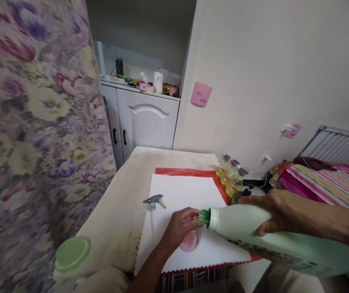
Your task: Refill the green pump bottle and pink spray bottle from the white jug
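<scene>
Pouring seems in hand: the pink bottle is gripped by the left hand, the jug at three o'clock by the right hand's fingers; steady tilting is required.

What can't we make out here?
- Mouth of the pink bottle: head view, largely covered by the left hand.
- Label on the jug: head view, blurred.
- Writing on the right-hand pink note: head view, too small.
- Right forearm: head view, cut off by right edge.
</scene>
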Action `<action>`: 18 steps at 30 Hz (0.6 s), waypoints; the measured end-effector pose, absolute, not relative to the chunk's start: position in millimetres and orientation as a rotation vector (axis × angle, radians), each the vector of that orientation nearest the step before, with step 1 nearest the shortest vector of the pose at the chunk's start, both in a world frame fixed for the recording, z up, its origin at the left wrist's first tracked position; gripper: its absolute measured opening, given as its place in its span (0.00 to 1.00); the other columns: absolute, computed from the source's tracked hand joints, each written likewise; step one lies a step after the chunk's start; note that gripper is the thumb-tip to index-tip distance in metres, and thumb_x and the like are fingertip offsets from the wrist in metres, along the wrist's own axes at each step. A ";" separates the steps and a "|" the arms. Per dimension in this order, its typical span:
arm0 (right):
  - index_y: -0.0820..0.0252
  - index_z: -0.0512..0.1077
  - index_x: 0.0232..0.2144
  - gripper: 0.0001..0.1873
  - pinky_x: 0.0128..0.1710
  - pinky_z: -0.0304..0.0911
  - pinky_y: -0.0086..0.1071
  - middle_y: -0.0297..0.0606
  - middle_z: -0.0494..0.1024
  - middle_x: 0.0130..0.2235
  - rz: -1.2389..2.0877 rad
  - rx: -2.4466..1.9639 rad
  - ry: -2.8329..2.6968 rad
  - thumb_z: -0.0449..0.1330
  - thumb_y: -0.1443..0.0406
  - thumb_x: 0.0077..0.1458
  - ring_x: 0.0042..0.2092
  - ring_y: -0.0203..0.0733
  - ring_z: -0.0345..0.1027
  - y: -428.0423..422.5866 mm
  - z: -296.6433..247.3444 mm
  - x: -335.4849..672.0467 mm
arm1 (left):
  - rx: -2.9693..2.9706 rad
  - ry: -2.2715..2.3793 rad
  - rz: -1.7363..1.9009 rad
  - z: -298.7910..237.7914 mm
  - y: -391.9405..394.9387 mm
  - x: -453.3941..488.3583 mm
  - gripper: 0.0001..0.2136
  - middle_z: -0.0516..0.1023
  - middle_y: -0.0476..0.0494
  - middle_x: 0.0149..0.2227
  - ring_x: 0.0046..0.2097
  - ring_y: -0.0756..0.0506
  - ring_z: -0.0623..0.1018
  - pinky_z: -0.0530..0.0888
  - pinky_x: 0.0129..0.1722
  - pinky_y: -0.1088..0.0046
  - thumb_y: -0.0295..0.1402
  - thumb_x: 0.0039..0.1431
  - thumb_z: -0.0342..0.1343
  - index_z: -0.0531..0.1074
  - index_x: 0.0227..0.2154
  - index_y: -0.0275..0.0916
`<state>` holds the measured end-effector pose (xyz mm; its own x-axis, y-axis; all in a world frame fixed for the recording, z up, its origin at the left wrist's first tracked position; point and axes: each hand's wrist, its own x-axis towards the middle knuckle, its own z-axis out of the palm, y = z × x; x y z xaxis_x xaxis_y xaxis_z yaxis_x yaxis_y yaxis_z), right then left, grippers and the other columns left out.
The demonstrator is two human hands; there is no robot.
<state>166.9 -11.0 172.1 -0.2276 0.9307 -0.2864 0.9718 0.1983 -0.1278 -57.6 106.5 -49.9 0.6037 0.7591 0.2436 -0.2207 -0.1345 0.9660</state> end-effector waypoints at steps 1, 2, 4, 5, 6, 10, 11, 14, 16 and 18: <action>0.56 0.70 0.48 0.28 0.26 0.59 0.26 0.39 0.77 0.30 -0.425 1.852 2.314 0.61 0.46 0.50 0.30 0.44 0.71 -11.4 173.3 165.6 | 1.475 0.481 0.905 -50.5 106.6 -57.7 0.11 0.81 0.44 0.36 0.40 0.44 0.77 0.70 0.42 0.71 0.34 0.50 0.64 0.79 0.37 0.38; 0.56 0.70 0.48 0.29 0.26 0.60 0.27 0.39 0.77 0.31 -0.430 1.851 2.315 0.61 0.46 0.50 0.30 0.44 0.71 -11.8 174.5 164.4 | 1.477 0.483 0.908 -51.0 106.6 -57.7 0.11 0.81 0.44 0.36 0.40 0.44 0.77 0.70 0.42 0.71 0.34 0.49 0.64 0.79 0.36 0.38; 0.57 0.70 0.49 0.29 0.26 0.60 0.26 0.39 0.77 0.31 -0.433 1.855 2.315 0.60 0.46 0.51 0.30 0.44 0.71 -12.6 176.6 162.4 | 1.482 0.491 0.909 -51.9 106.6 -57.9 0.10 0.81 0.44 0.36 0.40 0.44 0.77 0.70 0.42 0.72 0.34 0.49 0.65 0.79 0.36 0.38; 0.57 0.70 0.49 0.29 0.26 0.60 0.26 0.39 0.77 0.31 -0.436 1.860 2.315 0.60 0.46 0.51 0.30 0.44 0.71 -12.8 177.3 161.9 | 1.485 0.493 0.910 -52.1 106.6 -58.0 0.10 0.81 0.44 0.36 0.40 0.44 0.77 0.70 0.42 0.72 0.34 0.49 0.65 0.79 0.36 0.38; 0.57 0.70 0.49 0.29 0.26 0.60 0.26 0.39 0.77 0.31 -0.441 1.860 2.316 0.60 0.46 0.51 0.30 0.44 0.71 -13.0 177.5 162.0 | 1.490 0.493 0.909 -52.1 106.5 -58.1 0.11 0.81 0.44 0.36 0.40 0.44 0.77 0.70 0.42 0.72 0.34 0.49 0.64 0.79 0.37 0.38; 0.55 0.70 0.49 0.28 0.25 0.60 0.26 0.38 0.77 0.31 -0.463 1.853 2.324 0.61 0.47 0.50 0.31 0.44 0.72 -12.6 175.3 165.9 | 1.490 0.493 0.899 -50.8 106.5 -58.4 0.11 0.81 0.44 0.37 0.40 0.44 0.77 0.70 0.42 0.72 0.34 0.50 0.64 0.79 0.37 0.38; 0.54 0.69 0.50 0.28 0.26 0.60 0.26 0.38 0.77 0.31 -0.465 1.854 2.327 0.62 0.47 0.50 0.31 0.44 0.72 -12.4 174.4 167.3 | 1.486 0.495 0.896 -50.4 106.6 -58.4 0.11 0.81 0.44 0.37 0.41 0.44 0.77 0.70 0.42 0.72 0.33 0.50 0.64 0.79 0.37 0.38; 0.54 0.69 0.50 0.29 0.25 0.59 0.26 0.38 0.77 0.31 -0.452 1.855 2.337 0.62 0.48 0.50 0.30 0.43 0.71 -11.9 172.5 170.0 | 1.475 0.494 0.895 -49.5 106.9 -57.9 0.11 0.81 0.44 0.36 0.40 0.44 0.77 0.70 0.42 0.72 0.33 0.49 0.64 0.79 0.37 0.38; 0.55 0.70 0.49 0.27 0.25 0.59 0.26 0.38 0.77 0.31 -0.445 1.856 2.335 0.62 0.49 0.50 0.29 0.43 0.71 -11.8 172.0 170.5 | 1.475 0.491 0.899 -49.6 107.1 -57.5 0.11 0.81 0.44 0.36 0.40 0.44 0.77 0.70 0.42 0.72 0.33 0.49 0.65 0.79 0.37 0.37; 0.55 0.71 0.48 0.25 0.25 0.59 0.26 0.38 0.76 0.31 -0.445 1.852 2.337 0.63 0.49 0.51 0.30 0.42 0.71 -11.5 171.8 170.6 | 1.475 0.489 0.900 -50.3 107.2 -57.1 0.11 0.81 0.45 0.36 0.40 0.44 0.77 0.70 0.42 0.72 0.33 0.49 0.65 0.79 0.37 0.37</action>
<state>170.6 -11.5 171.8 -0.2401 0.9299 -0.2786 0.9672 0.2046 -0.1504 -57.1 107.2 -50.3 0.6021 0.7622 0.2379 -0.2146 -0.1326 0.9677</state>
